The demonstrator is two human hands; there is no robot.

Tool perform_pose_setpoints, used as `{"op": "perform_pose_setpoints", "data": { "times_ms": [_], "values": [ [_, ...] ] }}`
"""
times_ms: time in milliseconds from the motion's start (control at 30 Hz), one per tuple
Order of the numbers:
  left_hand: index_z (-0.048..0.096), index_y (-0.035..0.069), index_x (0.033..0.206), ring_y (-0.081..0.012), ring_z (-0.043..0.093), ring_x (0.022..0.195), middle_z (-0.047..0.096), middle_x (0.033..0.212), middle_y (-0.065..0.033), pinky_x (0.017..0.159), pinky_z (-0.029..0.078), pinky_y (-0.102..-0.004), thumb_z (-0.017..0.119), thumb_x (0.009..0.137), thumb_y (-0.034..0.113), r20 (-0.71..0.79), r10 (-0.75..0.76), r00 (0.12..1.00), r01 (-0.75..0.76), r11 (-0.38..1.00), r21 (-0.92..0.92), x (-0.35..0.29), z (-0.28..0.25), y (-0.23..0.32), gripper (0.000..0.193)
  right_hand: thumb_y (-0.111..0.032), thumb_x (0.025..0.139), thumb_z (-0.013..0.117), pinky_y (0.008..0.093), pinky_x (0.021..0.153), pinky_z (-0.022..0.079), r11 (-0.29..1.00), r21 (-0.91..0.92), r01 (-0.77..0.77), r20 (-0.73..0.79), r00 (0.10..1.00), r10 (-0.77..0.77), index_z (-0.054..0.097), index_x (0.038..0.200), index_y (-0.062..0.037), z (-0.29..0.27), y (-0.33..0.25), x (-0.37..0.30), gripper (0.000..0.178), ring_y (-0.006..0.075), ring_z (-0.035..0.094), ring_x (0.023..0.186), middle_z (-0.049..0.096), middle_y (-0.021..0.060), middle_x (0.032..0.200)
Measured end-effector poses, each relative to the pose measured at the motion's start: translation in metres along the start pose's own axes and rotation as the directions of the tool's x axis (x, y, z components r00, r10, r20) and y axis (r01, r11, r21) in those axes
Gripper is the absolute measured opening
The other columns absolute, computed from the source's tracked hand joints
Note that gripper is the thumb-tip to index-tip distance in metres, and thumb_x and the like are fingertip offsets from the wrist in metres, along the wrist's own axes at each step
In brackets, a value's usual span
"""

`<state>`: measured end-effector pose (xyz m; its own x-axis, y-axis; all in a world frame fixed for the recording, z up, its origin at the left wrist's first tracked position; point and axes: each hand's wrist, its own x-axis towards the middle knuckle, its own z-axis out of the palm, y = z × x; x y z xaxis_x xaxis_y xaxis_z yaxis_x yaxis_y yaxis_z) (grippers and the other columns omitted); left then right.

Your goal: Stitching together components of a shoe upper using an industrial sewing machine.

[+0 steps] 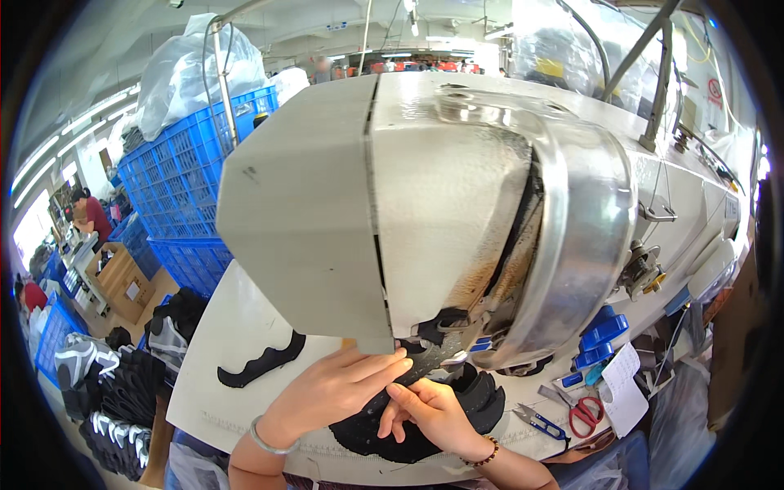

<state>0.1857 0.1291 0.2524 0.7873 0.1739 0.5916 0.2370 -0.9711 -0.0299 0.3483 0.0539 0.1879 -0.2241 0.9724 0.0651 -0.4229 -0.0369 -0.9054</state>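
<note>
Both my hands are at a dark, curved shoe-upper piece (427, 357) below the head of a large sewing machine (457, 188). My left hand (335, 392) has its fingers stretched together along the piece's left side, some tips partly hidden by the machine's cover. Closer to me, my right hand (429, 412) pinches the near edge between thumb and forefinger, its other fingers curled. The needle area is hidden behind the machine head. Beneath and beside my right hand lie several stacked black curved pieces (482, 396). A separate wavy-edged black strip (261, 362) rests left of my left hand.
On the white table (204, 396), blue-handled snips (543, 422) and red-handled scissors (585, 415) lie right of my right hand, near a paper sheet (625, 392). Blue crates (175, 175) stand at the left, above bundled shoe parts (114, 400). Other people sit far left.
</note>
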Motion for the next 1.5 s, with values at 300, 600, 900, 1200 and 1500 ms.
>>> {"op": "perform_pose_setpoints", "data": {
  "times_ms": [300, 600, 900, 1200, 1500],
  "values": [
    [0.063, 0.001, 0.107, -0.0196, 0.062, 0.093, 0.061, 0.110, -0.0059, 0.079, 0.052, -0.0304, 0.064, 0.073, 0.006, -0.002, -0.006, 1.000, 0.006, 1.000, 0.013, 0.001, 0.003, 0.007, 0.035, -0.019, 0.101, 0.045, 0.0264, 0.056, 0.047, 0.999, 0.039, -0.014, -0.007, 1.000, 0.014, 0.050, 0.088, 0.0049, -0.005, 0.000, -0.005, 0.028, 0.0178, 0.058, 0.056, 0.066, 0.0191, 0.077],
    [0.061, -0.007, 0.107, -0.0219, 0.062, 0.093, 0.060, 0.102, -0.0138, 0.077, 0.050, -0.0297, 0.062, 0.068, 0.007, -0.019, 0.043, 0.999, -0.039, 0.980, 0.197, 0.006, 0.015, 0.021, 0.041, -0.018, 0.101, 0.044, 0.0248, 0.054, 0.047, 0.995, 0.071, -0.071, -0.041, 0.996, 0.074, 0.051, 0.099, 0.0036, -0.008, -0.015, -0.015, 0.023, 0.0179, 0.059, 0.053, 0.066, 0.0200, 0.074],
    [0.063, -0.005, 0.102, -0.0214, 0.063, 0.093, 0.061, 0.094, -0.0101, 0.077, 0.050, -0.0303, 0.065, 0.070, 0.005, -0.080, -0.035, 0.996, 0.048, 0.986, 0.159, 0.013, 0.018, 0.032, 0.034, -0.015, 0.099, 0.047, 0.0225, 0.040, 0.042, 0.989, -0.110, -0.101, -0.083, 0.992, 0.092, 0.056, 0.109, 0.0045, -0.017, -0.031, -0.021, 0.023, 0.0151, 0.057, 0.044, 0.062, 0.0127, 0.059],
    [0.067, 0.009, 0.108, -0.0206, 0.063, 0.077, 0.063, 0.111, -0.0011, 0.073, 0.051, -0.0321, 0.068, 0.076, 0.006, 0.075, -0.184, 0.980, 0.196, 0.959, -0.203, 0.005, 0.008, 0.008, 0.033, -0.017, 0.097, 0.051, 0.0205, 0.043, 0.041, 0.923, -0.381, -0.052, -0.191, 0.981, -0.024, 0.059, 0.101, 0.0001, -0.007, -0.033, -0.040, 0.019, 0.0084, 0.053, 0.045, 0.065, 0.0084, 0.069],
    [0.070, 0.009, 0.104, -0.0207, 0.065, 0.079, 0.068, 0.099, -0.0033, 0.071, 0.054, -0.0309, 0.070, 0.069, -0.001, -0.073, -0.098, 0.993, 0.084, 0.981, -0.174, 0.008, 0.018, 0.002, 0.036, -0.009, 0.074, 0.063, 0.0311, 0.084, 0.050, -0.574, -0.702, 0.422, 0.707, 0.512, -0.488, 0.063, 0.101, -0.0038, -0.024, -0.028, -0.025, 0.027, 0.0197, 0.059, 0.097, 0.059, 0.0080, 0.101]
  ]
}}
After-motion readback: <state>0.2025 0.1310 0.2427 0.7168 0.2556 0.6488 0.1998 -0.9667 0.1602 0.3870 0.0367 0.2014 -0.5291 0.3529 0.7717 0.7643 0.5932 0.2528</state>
